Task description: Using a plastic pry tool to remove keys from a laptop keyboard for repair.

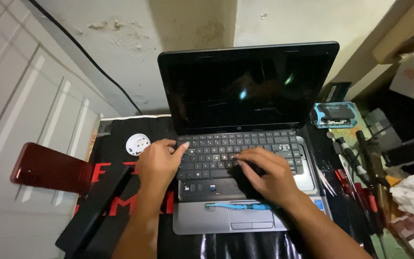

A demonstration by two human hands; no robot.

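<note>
- Head view: blue tool (238, 206) lying on palm rest, nearest.
- Right hand (264, 175) curled, fingertips pinching something dark on keyboard (238, 153); grip unclear.
- Left hand (159, 160) open, forefinger pressing keyboard's left edge.
- Best lifted gently, evenly, laptop (247, 86) kept braced.

Both forearms reach forward, converging — the left hand (156, 163) lies palm-down with index finger extended, the right hand (267, 173) arched, fingers curled and pointing left.

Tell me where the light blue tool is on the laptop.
In the head view, the light blue tool lies across the laptop's silver palm rest, just above the touchpad and below the right hand.
</note>
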